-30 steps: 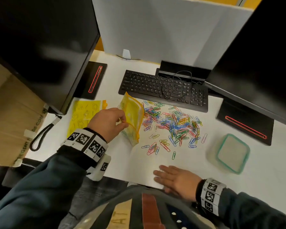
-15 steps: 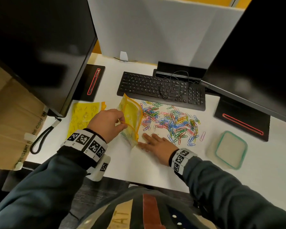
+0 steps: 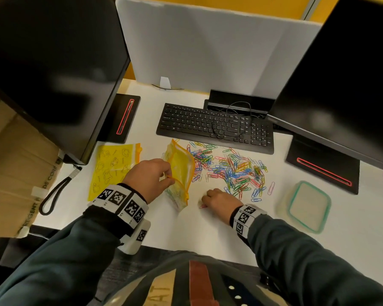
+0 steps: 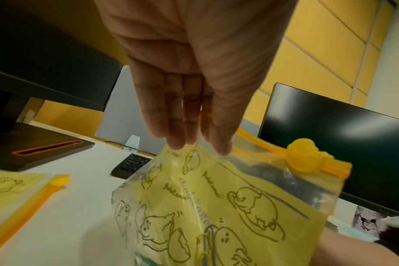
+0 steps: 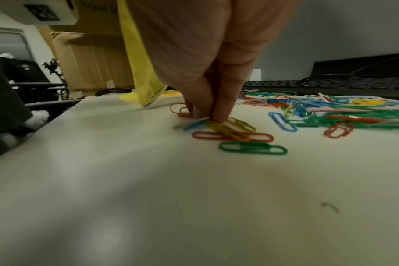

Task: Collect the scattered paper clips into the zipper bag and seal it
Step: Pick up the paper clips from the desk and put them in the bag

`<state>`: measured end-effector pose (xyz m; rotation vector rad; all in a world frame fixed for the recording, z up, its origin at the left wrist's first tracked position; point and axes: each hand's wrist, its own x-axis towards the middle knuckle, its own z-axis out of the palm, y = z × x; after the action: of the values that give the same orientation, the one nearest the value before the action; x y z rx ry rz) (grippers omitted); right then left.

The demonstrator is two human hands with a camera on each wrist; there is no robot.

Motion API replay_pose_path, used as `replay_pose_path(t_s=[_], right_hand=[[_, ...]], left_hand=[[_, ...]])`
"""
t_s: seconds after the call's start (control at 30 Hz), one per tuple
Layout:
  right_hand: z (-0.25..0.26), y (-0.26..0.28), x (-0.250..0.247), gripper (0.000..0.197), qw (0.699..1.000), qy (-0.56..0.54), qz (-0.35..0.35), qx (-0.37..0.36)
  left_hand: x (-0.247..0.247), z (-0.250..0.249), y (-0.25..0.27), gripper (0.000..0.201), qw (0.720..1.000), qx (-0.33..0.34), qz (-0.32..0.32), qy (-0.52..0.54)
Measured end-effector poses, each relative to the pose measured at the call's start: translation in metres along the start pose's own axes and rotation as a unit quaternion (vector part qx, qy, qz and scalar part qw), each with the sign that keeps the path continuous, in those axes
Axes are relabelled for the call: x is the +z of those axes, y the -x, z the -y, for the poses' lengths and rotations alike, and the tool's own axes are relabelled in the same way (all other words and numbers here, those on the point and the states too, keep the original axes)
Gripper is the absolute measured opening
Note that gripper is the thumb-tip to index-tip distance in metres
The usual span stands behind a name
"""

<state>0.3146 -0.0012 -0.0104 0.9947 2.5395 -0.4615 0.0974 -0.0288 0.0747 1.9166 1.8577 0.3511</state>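
Note:
A yellow printed zipper bag stands on the white desk with its mouth toward the clips. My left hand pinches its upper rim between thumb and fingers. The orange slider sits at the far end of the zip, and a few clips show through the bag. Colourful paper clips lie scattered right of the bag. My right hand rests on the desk near the bag's lower corner. Its curled fingertips pinch a few clips against the surface.
A second yellow bag lies flat to the left. A black keyboard lies behind the pile, with monitors and their stands on both sides. A teal-rimmed container sits at the right. A black cord loop lies near the left edge.
My right hand left the near desk edge, reached into the clips beside the bag, then drew back a little with its fingers curled on some. My left hand kept hold of the bag.

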Motion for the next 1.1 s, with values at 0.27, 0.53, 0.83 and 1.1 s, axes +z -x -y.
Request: replay_pose_path(t_s=[0.27,0.53,0.83,1.1], right_hand=[[-0.010,-0.001,-0.025,0.013,0.900,-0.320,-0.233,0.181],[0.021,-0.016,-0.108,0.019,0.756,-0.577,-0.290,0.104],[-0.032,0.033,-0.027,0.096,0.925,-0.244,-0.043,0.287],[-0.018,0.019,0.019,0.040,0.950,-0.189,-0.093,0.232]], left_hand=[[-0.001,0.001,-0.008,0.015,1.000,0.009,0.016,-0.012],[-0.001,-0.006,-0.019,0.018,0.999,0.025,0.034,-0.022],[-0.007,-0.003,-0.027,0.017,0.999,0.031,0.024,-0.031],[-0.005,-0.005,-0.032,0.016,0.998,0.034,0.034,-0.030]])
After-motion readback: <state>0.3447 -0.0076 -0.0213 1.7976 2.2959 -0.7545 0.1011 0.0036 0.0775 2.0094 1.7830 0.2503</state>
